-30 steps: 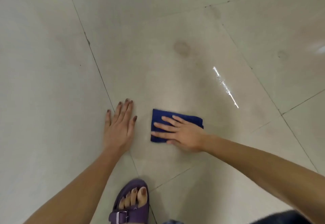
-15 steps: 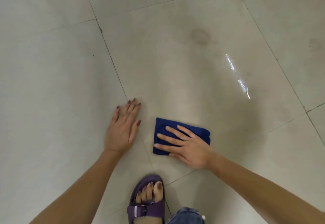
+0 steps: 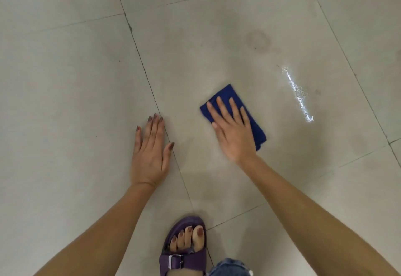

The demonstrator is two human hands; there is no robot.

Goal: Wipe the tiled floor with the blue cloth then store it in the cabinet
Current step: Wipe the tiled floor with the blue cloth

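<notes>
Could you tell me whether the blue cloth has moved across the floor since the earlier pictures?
Yes. The blue cloth has slid away from the planted left hand, toward the shiny streak.

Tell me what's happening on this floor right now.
A person crouches over the tiled floor, wiping it. The right hand lies flat with fingers spread on a folded blue cloth, pressing it to a tile. The left hand is planted palm-down on the floor beside a grout line, apparently for support. A foot in a purple sandal stands below. No cabinet is in view.
</notes>
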